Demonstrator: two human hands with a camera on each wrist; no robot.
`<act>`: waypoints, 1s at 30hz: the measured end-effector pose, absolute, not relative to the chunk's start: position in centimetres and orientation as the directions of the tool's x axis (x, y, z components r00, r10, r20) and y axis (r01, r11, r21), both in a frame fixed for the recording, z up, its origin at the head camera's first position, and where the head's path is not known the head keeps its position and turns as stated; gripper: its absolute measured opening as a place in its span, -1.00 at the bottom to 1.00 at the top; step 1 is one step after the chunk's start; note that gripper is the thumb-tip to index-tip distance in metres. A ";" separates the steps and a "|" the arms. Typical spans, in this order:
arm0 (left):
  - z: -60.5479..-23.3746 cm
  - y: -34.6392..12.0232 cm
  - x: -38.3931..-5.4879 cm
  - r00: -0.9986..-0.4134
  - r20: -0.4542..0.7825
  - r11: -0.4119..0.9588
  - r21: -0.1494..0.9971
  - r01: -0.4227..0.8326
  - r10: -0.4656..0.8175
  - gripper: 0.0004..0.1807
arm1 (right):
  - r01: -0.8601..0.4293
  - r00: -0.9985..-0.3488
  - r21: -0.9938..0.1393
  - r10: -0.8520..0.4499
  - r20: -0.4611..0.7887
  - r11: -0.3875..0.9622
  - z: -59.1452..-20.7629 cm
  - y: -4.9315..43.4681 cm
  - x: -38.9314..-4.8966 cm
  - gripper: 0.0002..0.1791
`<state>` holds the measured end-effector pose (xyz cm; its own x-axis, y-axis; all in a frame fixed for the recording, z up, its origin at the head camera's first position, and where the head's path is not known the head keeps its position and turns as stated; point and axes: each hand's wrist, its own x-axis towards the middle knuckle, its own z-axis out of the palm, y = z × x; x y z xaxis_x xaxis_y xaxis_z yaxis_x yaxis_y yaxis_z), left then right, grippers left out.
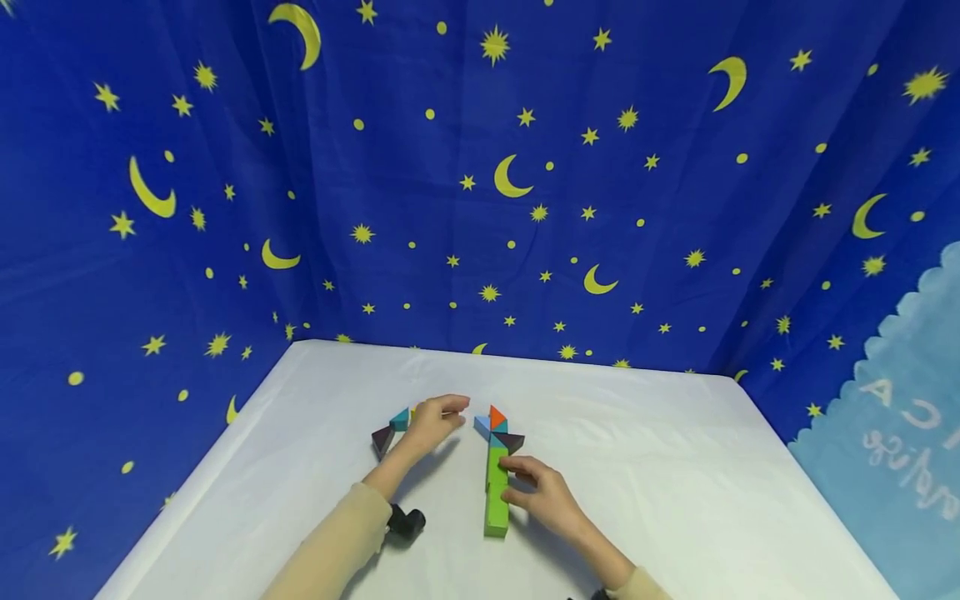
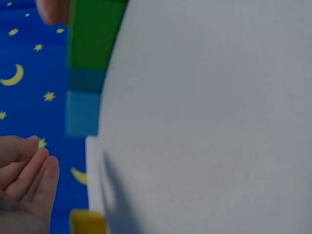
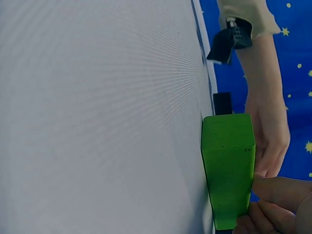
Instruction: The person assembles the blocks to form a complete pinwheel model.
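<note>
Long green blocks (image 1: 497, 492) lie end to end in a row on the white table. Touching their right side with thumb and fingertips is my right hand (image 1: 551, 500); in the right wrist view its thumb (image 3: 278, 190) rests along the green block's edge. Beyond the green blocks, an orange triangular block (image 1: 498, 417), a light blue triangle (image 1: 482, 426), teal pieces (image 1: 498, 441) and a dark triangle (image 1: 513, 442) form the far end. My left hand (image 1: 431, 427) hovers left of this end, fingers loosely bent, holding nothing.
Beside my left hand lie a teal block (image 1: 400, 420) and a dark triangular block (image 1: 382, 438). A yellow block (image 2: 87, 222), mostly hidden by that hand in the head view, appears in the left wrist view. Blue star-patterned cloth (image 1: 420, 183) surrounds the white table (image 1: 660, 483).
</note>
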<state>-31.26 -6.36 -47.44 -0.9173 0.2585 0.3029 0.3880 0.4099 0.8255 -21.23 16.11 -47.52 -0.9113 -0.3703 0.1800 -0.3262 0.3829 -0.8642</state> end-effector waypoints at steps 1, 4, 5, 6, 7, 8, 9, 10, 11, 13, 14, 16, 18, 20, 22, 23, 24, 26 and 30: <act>-47.1 -6.7 -31.3 -0.913 0.323 0.420 0.814 0.402 0.249 -0.68 | -0.324 -0.911 -0.866 -0.372 0.177 0.381 -47.0 16.0 -21.0 -0.52; -46.2 -8.0 -31.6 -0.899 0.376 0.467 0.768 0.438 0.225 -0.70 | -0.321 -0.908 -0.872 -0.381 0.173 0.369 -45.7 15.8 -20.5 -0.53; -46.0 -8.5 -31.7 -0.894 0.390 0.485 0.751 0.448 0.222 -0.70 | -0.322 -0.907 -0.872 -0.384 0.172 0.369 -45.4 15.8 -20.4 -0.53; -45.8 -8.9 -31.9 -0.891 0.398 0.508 0.733 0.452 0.218 -0.70 | -0.324 -0.906 -0.871 -0.386 0.173 0.369 -45.2 15.8 -20.3 -0.53; -45.8 -9.3 -32.1 -0.888 0.404 0.529 0.716 0.456 0.219 -0.70 | -0.322 -0.905 -0.872 -0.389 0.170 0.368 -45.1 15.7 -20.3 -0.53; -45.8 -9.6 -32.3 -0.889 0.400 0.548 0.703 0.452 0.221 -0.70 | -0.323 -0.904 -0.872 -0.391 0.170 0.367 -45.1 15.7 -20.3 -0.53; -45.9 -9.9 -32.5 -0.892 0.394 0.567 0.692 0.447 0.222 -0.71 | -0.323 -0.904 -0.873 -0.392 0.171 0.365 -45.1 15.7 -20.3 -0.53; -46.0 -10.2 -32.7 -0.898 0.380 0.583 0.686 0.435 0.222 -0.71 | -0.321 -0.904 -0.874 -0.393 0.169 0.364 -45.1 15.7 -20.3 -0.53; -46.2 -10.4 -32.8 -0.905 0.365 0.596 0.684 0.420 0.219 -0.71 | -0.320 -0.904 -0.875 -0.393 0.167 0.364 -45.2 15.8 -20.3 -0.53; -46.7 -10.8 -32.9 -0.918 0.333 0.623 0.677 0.391 0.214 -0.71 | -0.315 -0.904 -0.877 -0.395 0.161 0.364 -45.4 15.8 -20.3 -0.53; -46.9 -10.9 -32.9 -0.925 0.316 0.632 0.678 0.375 0.209 -0.69 | -0.313 -0.904 -0.878 -0.397 0.159 0.362 -45.5 15.8 -20.3 -0.53; -47.4 -11.0 -32.8 -0.934 0.294 0.647 0.677 0.352 0.201 -0.65 | -0.309 -0.903 -0.881 -0.400 0.154 0.359 -45.6 15.8 -20.3 -0.52; -47.8 -11.0 -32.8 -0.936 0.290 0.661 0.666 0.347 0.199 -0.63 | -0.306 -0.902 -0.882 -0.406 0.149 0.357 -45.5 15.8 -20.3 -0.52; -48.0 -11.0 -32.9 -0.932 0.302 0.671 0.651 0.356 0.201 -0.64 | -0.303 -0.902 -0.884 -0.407 0.146 0.356 -45.5 15.8 -20.2 -0.52; -48.2 -11.0 -33.0 -0.926 0.318 0.681 0.633 0.367 0.204 -0.66 | -0.303 -0.902 -0.884 -0.406 0.146 0.356 -45.6 15.8 -20.3 -0.52; -48.2 -11.0 -33.1 -0.924 0.325 0.685 0.627 0.371 0.203 -0.67 | -0.304 -0.902 -0.884 -0.405 0.148 0.355 -45.7 15.9 -20.4 -0.52; -48.2 -10.9 -33.1 -0.922 0.330 0.689 0.621 0.374 0.203 -0.68 | -0.310 -0.901 -0.883 -0.406 0.154 0.353 -45.8 15.9 -20.5 -0.52; -48.2 -10.8 -33.2 -0.920 0.335 0.690 0.618 0.377 0.202 -0.70 | -0.316 -0.901 -0.882 -0.403 0.162 0.351 -46.5 16.1 -20.9 -0.51; -48.1 -10.4 -33.0 -0.920 0.327 0.636 0.667 0.388 0.218 -0.73 | -0.332 -0.903 -0.867 -0.392 0.177 0.372 -48.2 16.5 -21.7 -0.50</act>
